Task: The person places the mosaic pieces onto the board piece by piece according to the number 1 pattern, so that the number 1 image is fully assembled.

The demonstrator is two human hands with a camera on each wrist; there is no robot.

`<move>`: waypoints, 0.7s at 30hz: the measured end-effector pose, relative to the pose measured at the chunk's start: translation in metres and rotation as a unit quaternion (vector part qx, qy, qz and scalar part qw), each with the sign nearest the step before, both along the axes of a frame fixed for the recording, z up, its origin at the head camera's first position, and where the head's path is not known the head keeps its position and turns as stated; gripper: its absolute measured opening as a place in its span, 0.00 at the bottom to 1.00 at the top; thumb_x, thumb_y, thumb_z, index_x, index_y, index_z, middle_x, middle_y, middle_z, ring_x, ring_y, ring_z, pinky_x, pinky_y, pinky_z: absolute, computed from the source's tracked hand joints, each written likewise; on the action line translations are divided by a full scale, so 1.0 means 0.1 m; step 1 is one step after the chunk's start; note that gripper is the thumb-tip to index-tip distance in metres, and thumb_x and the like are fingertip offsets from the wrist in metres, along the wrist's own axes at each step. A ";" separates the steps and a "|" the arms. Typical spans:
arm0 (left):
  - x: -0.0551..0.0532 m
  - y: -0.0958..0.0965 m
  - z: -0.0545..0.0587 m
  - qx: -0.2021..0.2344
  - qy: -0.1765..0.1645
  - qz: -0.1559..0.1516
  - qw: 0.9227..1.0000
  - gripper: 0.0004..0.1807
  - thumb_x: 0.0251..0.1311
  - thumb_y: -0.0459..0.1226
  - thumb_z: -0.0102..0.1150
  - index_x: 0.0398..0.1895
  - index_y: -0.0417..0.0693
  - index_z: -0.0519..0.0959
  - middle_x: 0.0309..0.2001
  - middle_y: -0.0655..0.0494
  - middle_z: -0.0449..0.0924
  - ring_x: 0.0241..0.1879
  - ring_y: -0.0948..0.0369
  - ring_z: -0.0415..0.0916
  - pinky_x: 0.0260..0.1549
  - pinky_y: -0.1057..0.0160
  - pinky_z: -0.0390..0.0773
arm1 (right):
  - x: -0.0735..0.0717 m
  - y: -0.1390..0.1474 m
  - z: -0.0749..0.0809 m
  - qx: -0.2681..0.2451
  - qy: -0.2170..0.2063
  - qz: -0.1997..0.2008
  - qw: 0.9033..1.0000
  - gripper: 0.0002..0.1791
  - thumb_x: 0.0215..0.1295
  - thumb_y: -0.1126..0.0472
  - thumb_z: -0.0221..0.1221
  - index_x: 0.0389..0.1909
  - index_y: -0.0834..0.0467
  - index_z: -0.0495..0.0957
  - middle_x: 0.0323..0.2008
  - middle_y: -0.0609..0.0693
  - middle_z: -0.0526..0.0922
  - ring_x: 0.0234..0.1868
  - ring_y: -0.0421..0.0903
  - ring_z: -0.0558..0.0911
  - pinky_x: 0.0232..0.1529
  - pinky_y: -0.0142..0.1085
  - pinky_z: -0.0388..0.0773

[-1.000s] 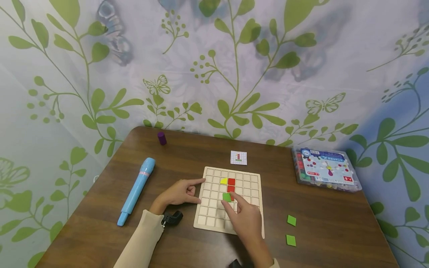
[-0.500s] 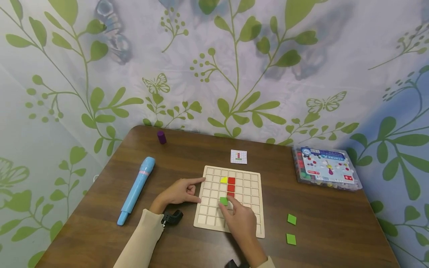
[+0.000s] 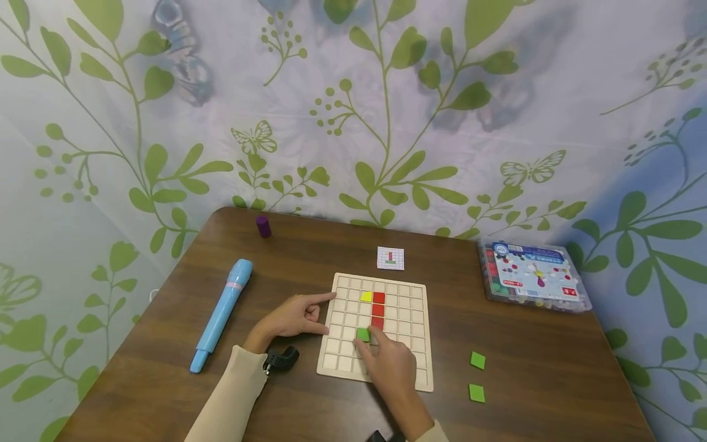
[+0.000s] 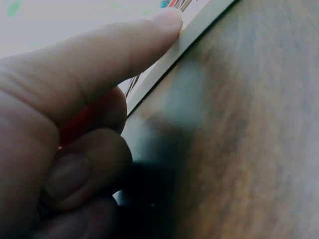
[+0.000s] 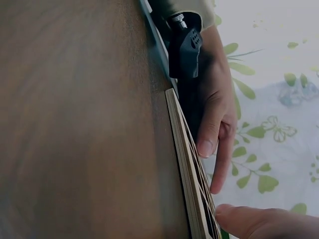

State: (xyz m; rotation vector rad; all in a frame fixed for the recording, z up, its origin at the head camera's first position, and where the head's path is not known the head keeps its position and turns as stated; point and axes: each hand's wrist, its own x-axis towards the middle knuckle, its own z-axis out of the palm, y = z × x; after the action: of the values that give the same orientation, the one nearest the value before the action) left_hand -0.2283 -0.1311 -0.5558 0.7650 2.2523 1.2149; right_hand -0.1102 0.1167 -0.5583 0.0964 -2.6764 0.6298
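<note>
A wooden grid board [image 3: 332,362] lies on the table. My right hand [image 3: 393,368] pinches a green square tile [image 3: 363,334] between thumb and index finger, over a cell left of and below the red column. Several red tiles [image 3: 378,310] form that column, and a yellow tile [image 3: 367,296] with a cut corner sits beside its top. My left hand [image 3: 289,317] touches the board's left edge with its extended index finger and thumb; the other fingers are curled. In the left wrist view, the index finger [image 4: 124,50] rests along the board's rim.
Two green tiles [image 3: 477,393] lie right of the board. A small card with a printed grid pattern [image 3: 390,258] is behind it. A clear plastic box [image 3: 536,276] stands at back right. On the left are a light blue stick [image 3: 221,316] and a purple cylinder [image 3: 263,227].
My right hand has moved slightly left and toward me with the green tile, bringing it down to the board; more of the red column shows. My left hand has stayed at the board's edge.
</note>
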 end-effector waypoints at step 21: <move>-0.01 0.00 -0.03 0.000 0.006 -0.005 1.000 0.45 0.58 0.46 0.76 0.78 0.53 0.66 0.19 0.68 0.63 0.21 0.69 0.59 0.27 0.69 0.65 | 0.00 -0.01 -0.02 0.009 -0.007 -0.008 1.000 0.21 0.56 0.43 0.74 0.43 0.54 0.89 0.15 0.46 0.80 0.13 0.34 0.61 0.14 0.30 0.61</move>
State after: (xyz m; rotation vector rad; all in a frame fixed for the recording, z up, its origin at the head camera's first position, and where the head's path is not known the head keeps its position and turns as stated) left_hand -0.2290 -0.1310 -0.5583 0.7837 2.2549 1.2079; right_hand -0.1102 0.1156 -0.5599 0.0763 -2.6931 0.6045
